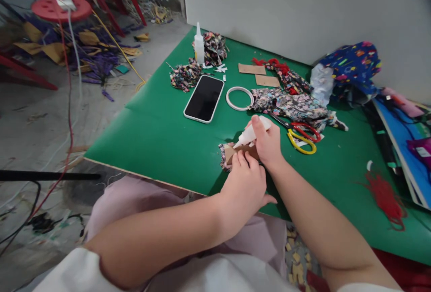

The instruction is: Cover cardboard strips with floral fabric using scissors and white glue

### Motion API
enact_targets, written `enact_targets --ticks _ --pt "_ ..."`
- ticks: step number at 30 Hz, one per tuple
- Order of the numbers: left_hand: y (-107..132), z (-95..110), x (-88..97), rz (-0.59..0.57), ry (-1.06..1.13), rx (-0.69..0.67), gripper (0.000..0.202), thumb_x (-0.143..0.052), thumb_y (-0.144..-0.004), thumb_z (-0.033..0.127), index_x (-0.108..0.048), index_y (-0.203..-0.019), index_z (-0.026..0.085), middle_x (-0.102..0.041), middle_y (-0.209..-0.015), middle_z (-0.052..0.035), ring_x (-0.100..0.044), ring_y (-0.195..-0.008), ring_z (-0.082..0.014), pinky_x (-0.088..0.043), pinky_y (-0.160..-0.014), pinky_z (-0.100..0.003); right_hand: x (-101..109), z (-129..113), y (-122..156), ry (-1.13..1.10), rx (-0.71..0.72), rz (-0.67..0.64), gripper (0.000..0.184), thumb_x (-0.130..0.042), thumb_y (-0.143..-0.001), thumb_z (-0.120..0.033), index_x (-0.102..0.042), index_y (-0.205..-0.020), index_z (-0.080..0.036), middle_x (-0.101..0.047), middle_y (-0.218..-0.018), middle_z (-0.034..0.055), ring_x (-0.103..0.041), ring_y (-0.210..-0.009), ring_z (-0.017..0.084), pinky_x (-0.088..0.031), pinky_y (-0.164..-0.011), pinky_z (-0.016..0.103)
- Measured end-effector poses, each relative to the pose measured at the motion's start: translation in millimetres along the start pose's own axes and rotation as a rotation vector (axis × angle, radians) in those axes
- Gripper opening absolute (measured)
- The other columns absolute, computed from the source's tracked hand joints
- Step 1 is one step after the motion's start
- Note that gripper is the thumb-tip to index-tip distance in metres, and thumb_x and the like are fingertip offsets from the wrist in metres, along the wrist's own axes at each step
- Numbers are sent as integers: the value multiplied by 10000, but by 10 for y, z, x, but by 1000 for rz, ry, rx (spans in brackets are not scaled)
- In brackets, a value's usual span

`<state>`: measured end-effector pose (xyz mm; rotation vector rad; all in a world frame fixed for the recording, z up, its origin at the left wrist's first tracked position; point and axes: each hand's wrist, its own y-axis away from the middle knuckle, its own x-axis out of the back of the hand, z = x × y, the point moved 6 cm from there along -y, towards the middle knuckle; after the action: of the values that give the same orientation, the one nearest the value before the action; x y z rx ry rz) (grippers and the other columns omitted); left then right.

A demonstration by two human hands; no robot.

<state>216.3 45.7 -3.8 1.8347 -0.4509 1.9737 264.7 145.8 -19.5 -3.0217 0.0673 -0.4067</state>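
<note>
My right hand is wrapped round a white glue bottle, tilted so that its nozzle points down and to the left. The tip meets or hovers just over a piece of brown cardboard; I cannot tell which. Floral fabric shows under and around the cardboard's edges. My left hand rests its fingertips on the near side of the cardboard, with the thumb stretched out to the right. Part of the cardboard is hidden behind both hands. Scissors with red and yellow handles lie right of my right hand.
On the green table lie a phone, a white ring, cardboard strips and bunched floral fabric. A second glue bottle stands upright at the back. Red threads lie right. Cables hang beside a red stool.
</note>
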Motion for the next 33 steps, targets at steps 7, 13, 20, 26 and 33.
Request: enact_targets --ticks 7,13,20,26,33 --pt "-40 33 -25 -25 -32 4 772 -468 -685 661 -522 -1061 -10 -494 -1139 -318 -474 -1085 -399 -408 -836 -449 26 -39 0 33 23 7 406 -503 -732 -542 -522 -587 -163 -452 -509 -34 -396 -466 74 -325 -456 222" --pt "-41 32 -35 -3 -27 11 769 -478 -686 652 -519 -1061 -19 -498 -1124 -321 -472 -1082 -412 -417 -828 -442 31 -45 -4 20 44 2 398 -499 -735 -536 -520 -587 -167 -455 -511 -33 -403 -470 78 -321 -456 224" --pt "-34 28 -13 7 -26 8 726 -479 -702 632 -526 -1042 -8 -501 -1121 -318 -479 -1073 -412 -423 -819 -441 68 -42 -13 47 51 27 394 -507 -730 -534 -519 -586 -167 -456 -512 -33 -401 -478 80 -325 -470 227" --pt "-31 29 -11 -3 12 10 715 -506 -693 621 -540 -1017 -15 -500 -1118 -328 -467 -1079 -430 -421 -829 -444 101 -68 -11 66 64 44 381 -522 -730 -514 -519 -577 -165 -459 -514 -31 -417 -492 86 -340 -480 230" --pt "-37 27 -8 -30 7 4 706 -499 -700 617 -540 -1014 -15 -500 -1119 -327 -464 -1086 -425 -418 -834 -447 129 -66 -13 82 71 55 384 -515 -730 -522 -503 -565 -175 -472 -514 -30 -429 -489 88 -346 -477 233"
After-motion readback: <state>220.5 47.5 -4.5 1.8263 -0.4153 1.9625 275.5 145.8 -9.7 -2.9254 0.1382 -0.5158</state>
